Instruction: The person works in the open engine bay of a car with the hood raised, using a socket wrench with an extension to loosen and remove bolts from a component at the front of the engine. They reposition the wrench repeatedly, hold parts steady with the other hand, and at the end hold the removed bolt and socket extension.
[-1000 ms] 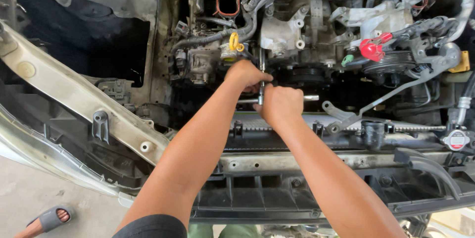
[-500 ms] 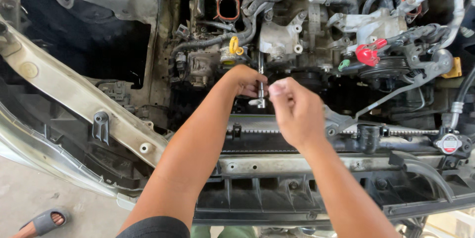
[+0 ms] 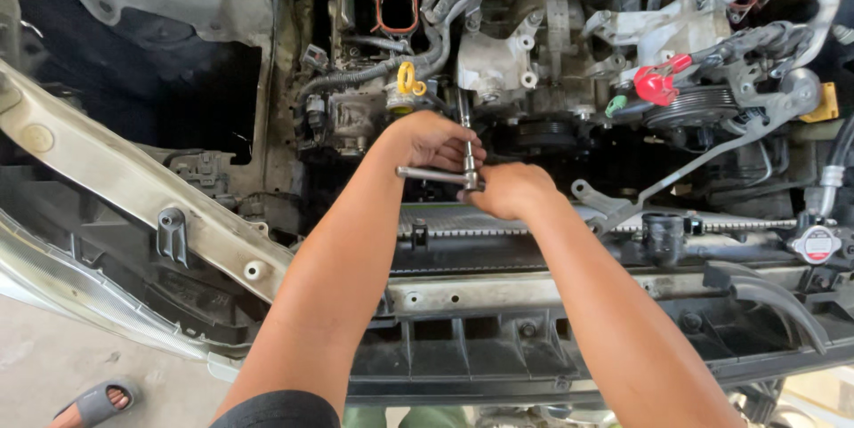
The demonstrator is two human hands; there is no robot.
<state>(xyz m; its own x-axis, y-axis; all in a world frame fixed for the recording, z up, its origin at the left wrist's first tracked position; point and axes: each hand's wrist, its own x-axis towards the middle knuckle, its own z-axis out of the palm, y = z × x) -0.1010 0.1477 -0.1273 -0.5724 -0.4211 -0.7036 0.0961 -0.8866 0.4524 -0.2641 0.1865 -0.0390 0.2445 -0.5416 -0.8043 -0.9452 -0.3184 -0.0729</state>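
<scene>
Both my hands are over the front of an open engine bay, working a metal socket wrench [image 3: 431,175]. Its long extension bar [image 3: 466,130] runs up into the dark gap below the engine block [image 3: 498,63]. My left hand [image 3: 427,139] grips the extension near the top of the wrench. My right hand [image 3: 507,189] closes around the wrench head, where the handle meets the extension. The handle sticks out to the left, under my left hand. The socket end is hidden among the engine parts.
A yellow dipstick ring [image 3: 407,79] sits just above my left hand. Red clips [image 3: 656,83] and a belt pulley [image 3: 694,108] lie to the right. The radiator top [image 3: 623,225] and its cap [image 3: 816,244] run below. A sandalled foot [image 3: 93,403] stands at bottom left.
The wrench handle has swung from upright round to pointing left. My right hand let go, lifted, then came back down onto the wrench head. My left hand stayed on the extension.
</scene>
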